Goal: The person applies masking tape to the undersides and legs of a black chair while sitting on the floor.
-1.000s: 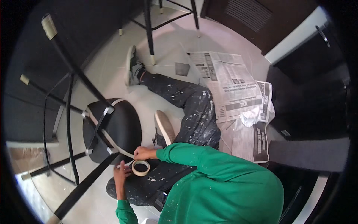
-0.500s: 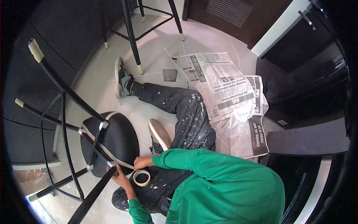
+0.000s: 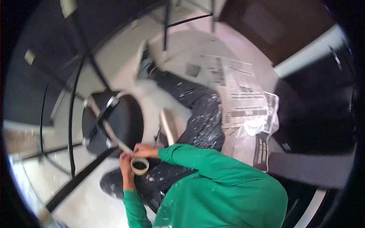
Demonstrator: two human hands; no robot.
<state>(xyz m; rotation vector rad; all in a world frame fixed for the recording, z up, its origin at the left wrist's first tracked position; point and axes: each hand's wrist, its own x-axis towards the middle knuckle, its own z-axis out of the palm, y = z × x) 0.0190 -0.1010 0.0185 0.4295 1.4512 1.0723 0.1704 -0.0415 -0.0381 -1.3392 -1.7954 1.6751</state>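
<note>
A black bar stool lies tipped over at the left, its round seat (image 3: 129, 121) toward my legs and its legs spread outward. A pale strip of masking tape (image 3: 121, 145) crosses the seat's underside and runs to my hands. My right hand (image 3: 146, 151) is closed with its fingertips pinching the strip. Close against it, my left hand (image 3: 125, 163) is also closed on the tape, beside the stool leg (image 3: 78, 178). Just below the fingers hangs the masking tape roll (image 3: 140, 173), over my paint-spotted trousers. Blur hides the exact fingertip grip.
Newspaper sheets (image 3: 243, 91) cover the floor to the right, with a crumpled white wad (image 3: 254, 127) on them. A second stool (image 3: 166, 30) stands at the far side. Dark cabinets (image 3: 315, 114) line the right. A small dark square (image 3: 192, 69) lies on the tiles.
My left hand has left the stool's leg joint and come to the tape beside my right hand. The whole view has shifted and blurred; the stool remains tipped over.
</note>
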